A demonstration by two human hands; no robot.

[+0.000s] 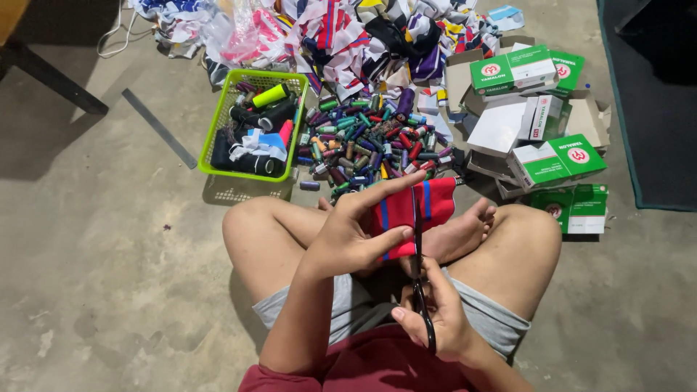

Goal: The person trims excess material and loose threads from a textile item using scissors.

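Cutting a red-and-blue cloth with scissors, seated on the floor.
My left hand pinches the cloth over my lap; my right grip closes on the handles. The blades run up the cloth's middle; the cut looks unfinished.

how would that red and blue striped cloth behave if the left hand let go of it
Probably floppy: the red and blue cloth stays spread only where the left hand pinches it. Likely light and unbreakable; scissors in the right hand cut it.

Scissors blades partly behind red cloth
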